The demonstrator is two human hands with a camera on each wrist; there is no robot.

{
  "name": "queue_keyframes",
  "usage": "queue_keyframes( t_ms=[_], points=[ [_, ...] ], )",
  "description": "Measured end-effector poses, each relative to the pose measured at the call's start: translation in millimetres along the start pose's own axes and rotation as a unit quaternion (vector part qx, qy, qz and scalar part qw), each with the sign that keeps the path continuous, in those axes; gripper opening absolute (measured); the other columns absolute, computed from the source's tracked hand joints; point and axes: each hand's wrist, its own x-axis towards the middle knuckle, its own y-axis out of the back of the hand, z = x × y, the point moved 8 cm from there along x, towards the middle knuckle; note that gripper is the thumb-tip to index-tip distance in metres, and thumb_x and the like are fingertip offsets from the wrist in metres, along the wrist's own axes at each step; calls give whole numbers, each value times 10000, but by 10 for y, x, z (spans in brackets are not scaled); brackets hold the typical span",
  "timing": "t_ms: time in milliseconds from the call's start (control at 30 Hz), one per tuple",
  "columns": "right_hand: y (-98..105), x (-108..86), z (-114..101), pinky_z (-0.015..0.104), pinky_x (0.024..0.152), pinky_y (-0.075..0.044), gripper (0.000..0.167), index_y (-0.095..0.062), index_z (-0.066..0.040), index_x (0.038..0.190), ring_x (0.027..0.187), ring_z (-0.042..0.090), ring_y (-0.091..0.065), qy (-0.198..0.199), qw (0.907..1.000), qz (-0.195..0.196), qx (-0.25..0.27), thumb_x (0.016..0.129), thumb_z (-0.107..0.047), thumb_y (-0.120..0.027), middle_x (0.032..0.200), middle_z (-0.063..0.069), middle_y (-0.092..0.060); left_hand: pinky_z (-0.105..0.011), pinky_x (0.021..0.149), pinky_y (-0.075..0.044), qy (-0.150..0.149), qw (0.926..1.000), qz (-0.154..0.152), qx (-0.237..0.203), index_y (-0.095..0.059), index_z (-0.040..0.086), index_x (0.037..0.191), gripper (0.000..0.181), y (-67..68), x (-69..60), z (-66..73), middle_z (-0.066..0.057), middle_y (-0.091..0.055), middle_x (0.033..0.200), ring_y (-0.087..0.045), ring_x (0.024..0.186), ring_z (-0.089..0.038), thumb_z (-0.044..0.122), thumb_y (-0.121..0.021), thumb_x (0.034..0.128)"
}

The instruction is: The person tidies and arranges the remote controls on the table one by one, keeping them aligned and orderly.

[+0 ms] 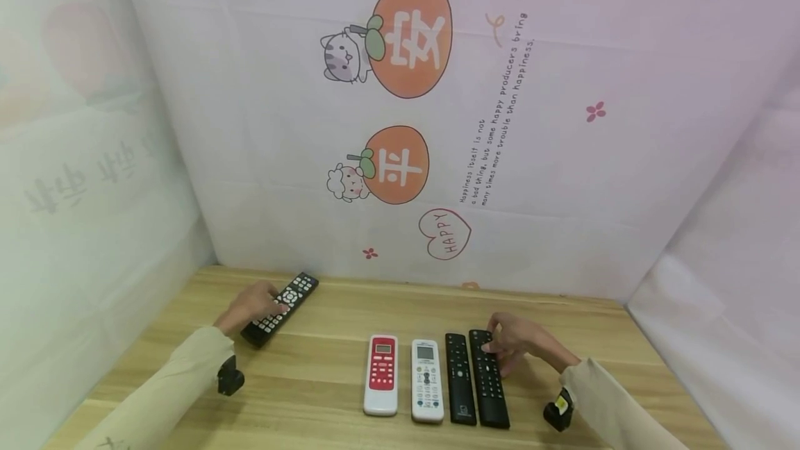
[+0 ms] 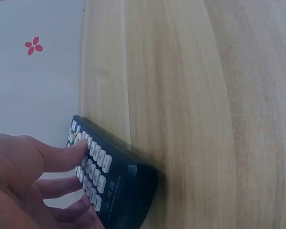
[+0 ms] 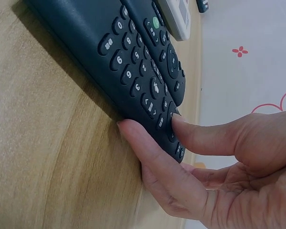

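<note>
At the table's left, my left hand (image 1: pixel 256 303) holds a black remote control with white buttons (image 1: pixel 302 286), which lies slantwise. In the left wrist view the thumb rests on the buttons of this remote (image 2: pixel 126 191) and the other fingers reach round its far side. Over on the right, my right hand (image 1: pixel 515 337) grips the upper end of the rightmost black remote control (image 1: pixel 494 394). The right wrist view shows the thumb on this remote's face (image 3: pixel 100 71) and the fingers along its side edge. A slimmer black remote (image 1: pixel 461 380) lies close beside it.
Left of the black pair lie a white remote with a grey screen (image 1: pixel 428 401) and a red-and-white remote (image 1: pixel 380 401), roughly parallel. The wooden table (image 1: pixel 300 387) meets a white printed cloth wall (image 1: pixel 281 214) at the back, with cloth on both sides.
</note>
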Motion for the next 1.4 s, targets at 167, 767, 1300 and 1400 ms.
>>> queue_keyframes(
  t_ms=[167,767,1300,1400],
  points=[
    [3,6,13,422,681,-649,320,-488,67,1232,874,308,-709,-26,10000,-6,64,981,13,-681,984,256,-626,-381,757,-562,101,9985,-128,-517,-575,-255,1172,395,-62,13,-29,-313,-639,1041,-623,887,-316,55,-682,953],
    [2,0,13,433,690,-649,316,-497,62,1227,865,298,-723,-61,10000,-55,49,980,7,-687,979,250,-644,-371,701,-588,571,9872,-1007,-1097,-633,-125,1273,438,-86,-34,-183,-131,-725,964,-674,815,-225,109,-738,917],
    [-13,-14,-9,441,683,-649,334,-471,86,1236,864,345,-710,73,9999,-95,40,985,9,-679,976,270,-606,-424,722,-634,25,9655,-1196,-2314,-415,-132,1490,669,-303,-110,-129,-302,-615,1304,-716,968,-271,108,-730,950],
    [-14,-8,-9,433,689,-649,333,-468,82,1244,889,347,-712,49,9998,-163,41,993,0,-671,992,271,-616,-441,744,-639,-164,9595,-1248,-2522,-353,-133,1526,728,-309,-102,-65,-341,-570,1358,-709,989,-283,109,-733,954]
  ],
)
